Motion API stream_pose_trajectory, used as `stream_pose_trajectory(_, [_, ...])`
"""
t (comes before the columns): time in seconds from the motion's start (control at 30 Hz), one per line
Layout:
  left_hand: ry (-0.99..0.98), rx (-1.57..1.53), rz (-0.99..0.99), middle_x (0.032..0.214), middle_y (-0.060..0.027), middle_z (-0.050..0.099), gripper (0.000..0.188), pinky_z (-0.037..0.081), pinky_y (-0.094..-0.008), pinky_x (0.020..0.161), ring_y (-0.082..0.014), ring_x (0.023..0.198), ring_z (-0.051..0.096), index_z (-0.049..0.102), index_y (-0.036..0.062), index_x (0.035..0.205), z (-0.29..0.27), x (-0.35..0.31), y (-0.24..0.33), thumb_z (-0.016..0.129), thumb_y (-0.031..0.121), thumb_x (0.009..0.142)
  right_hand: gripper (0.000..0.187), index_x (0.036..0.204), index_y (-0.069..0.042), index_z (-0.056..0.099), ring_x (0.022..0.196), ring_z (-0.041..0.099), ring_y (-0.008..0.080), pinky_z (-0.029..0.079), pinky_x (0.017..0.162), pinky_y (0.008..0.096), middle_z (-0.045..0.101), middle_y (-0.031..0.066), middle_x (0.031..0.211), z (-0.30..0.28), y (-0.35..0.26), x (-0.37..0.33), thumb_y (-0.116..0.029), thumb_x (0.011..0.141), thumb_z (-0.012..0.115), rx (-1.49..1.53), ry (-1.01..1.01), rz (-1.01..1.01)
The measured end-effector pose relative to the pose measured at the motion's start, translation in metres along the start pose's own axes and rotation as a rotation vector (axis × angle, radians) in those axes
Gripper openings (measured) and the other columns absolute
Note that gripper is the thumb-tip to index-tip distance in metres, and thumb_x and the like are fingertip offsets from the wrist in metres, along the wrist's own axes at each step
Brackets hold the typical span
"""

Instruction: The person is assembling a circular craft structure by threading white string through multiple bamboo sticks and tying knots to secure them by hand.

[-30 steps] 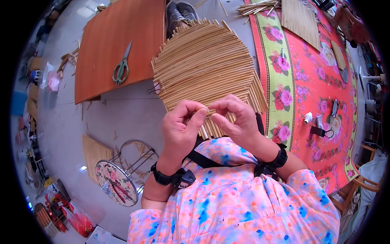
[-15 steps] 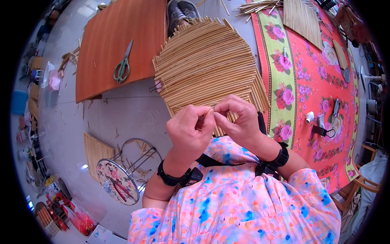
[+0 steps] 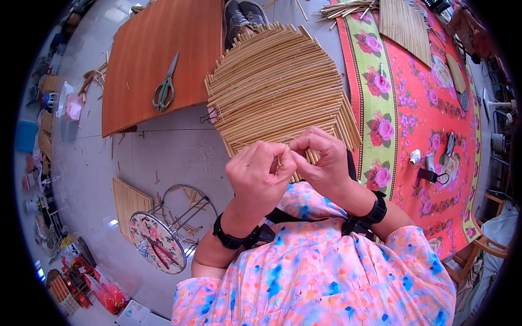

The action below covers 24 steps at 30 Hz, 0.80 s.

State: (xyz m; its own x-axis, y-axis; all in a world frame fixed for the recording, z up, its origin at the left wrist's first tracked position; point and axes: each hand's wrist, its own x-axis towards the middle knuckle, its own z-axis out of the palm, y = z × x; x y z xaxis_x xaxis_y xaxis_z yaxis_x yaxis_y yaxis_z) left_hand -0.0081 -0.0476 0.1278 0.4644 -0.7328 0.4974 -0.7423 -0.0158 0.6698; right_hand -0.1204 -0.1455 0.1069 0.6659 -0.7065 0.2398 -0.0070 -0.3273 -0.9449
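Note:
A round panel of straw-coloured reed stalks (image 3: pixel 277 81), laid side by side, lies in front of me, with stalks set at another angle along its right edge. Over its near edge my left hand (image 3: pixel 260 173) and my right hand (image 3: pixel 322 162) meet, thumbs and forefingers pinched together. Whatever lies between the fingertips is too fine to make out. Short thread ends show on the stalks. A binder clip (image 3: pixel 206 117) grips the panel's left edge.
Green-handled scissors (image 3: pixel 164 93) rest on an orange-brown board (image 3: pixel 147 49). A floral stool (image 3: pixel 157 242) carries red-handled pliers (image 3: pixel 164 254). To the right, a red floral cloth (image 3: pixel 418 141) holds a thread spool (image 3: pixel 415 157) and another reed panel (image 3: pixel 405 30). Loose thread (image 3: pixel 204 156) lies on the floor.
Both pinching hands have shifted very slightly, the left hand a little to the right and closer to the right hand. The panel has stayed in place.

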Motion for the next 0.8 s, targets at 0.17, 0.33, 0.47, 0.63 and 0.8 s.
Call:
stream_pose_trajectory(0.17, [0.03,-0.018,-0.044,0.06,-0.0016,0.053,0.017,0.043,-0.0327,0.047,-0.02,0.05,0.054,0.058,0.01,0.074,0.0028,0.0019,0.0042,0.072,0.001,0.071,0.007,0.081,-0.001,0.072,0.061,0.06,0.0125,0.048,0.055,0.0255,0.063,0.0052,0.072,-0.0004,-0.0011,0.0,-0.001,0.076,0.075,-0.006,0.001,0.005])
stream_pose_trajectory(0.33, [0.02,-0.013,-0.038,0.06,-0.0018,0.053,0.017,0.043,-0.0326,0.047,-0.0202,0.05,0.054,0.058,0.0097,0.073,0.0027,0.002,0.0038,0.072,0.001,0.071,0.007,0.081,-0.002,0.072,0.061,0.06,0.0134,0.047,0.054,0.0264,0.063,0.0057,0.073,-0.0008,0.0007,-0.0003,-0.001,0.075,0.075,-0.022,0.003,-0.004])
stream_pose_trajectory(0.47, [0.007,-0.018,-0.044,0.06,-0.002,0.053,0.017,0.043,-0.0328,0.047,-0.0205,0.05,0.054,0.058,0.0095,0.074,0.002,0.0015,0.0038,0.072,0.0,0.07,0.007,0.082,-0.002,0.073,0.06,0.059,0.0136,0.046,0.053,0.0268,0.063,0.0057,0.072,-0.0007,0.001,-0.0006,-0.002,0.075,0.075,-0.019,0.004,-0.008])
stream_pose_trajectory(0.63, [-0.009,0.012,0.016,0.061,-0.0018,0.054,0.015,0.039,-0.0251,0.045,-0.0109,0.048,0.049,0.061,0.0067,0.078,-0.001,0.0013,0.0023,0.075,0.0,0.076,0.007,0.081,-0.002,0.073,0.06,0.06,0.0132,0.046,0.054,0.0264,0.062,0.0054,0.072,-0.0013,0.0004,-0.0016,-0.002,0.075,0.075,-0.008,-0.003,0.008])
stream_pose_trajectory(0.8, [-0.009,0.015,0.017,0.061,-0.0025,0.054,0.016,0.04,-0.0261,0.046,-0.0122,0.048,0.049,0.061,0.0064,0.078,-0.0009,0.001,0.0023,0.076,0.0,0.076,0.007,0.081,-0.002,0.072,0.061,0.06,0.0126,0.047,0.054,0.0256,0.063,0.005,0.072,-0.0013,0.0008,-0.0022,-0.002,0.075,0.075,-0.008,-0.001,0.01])
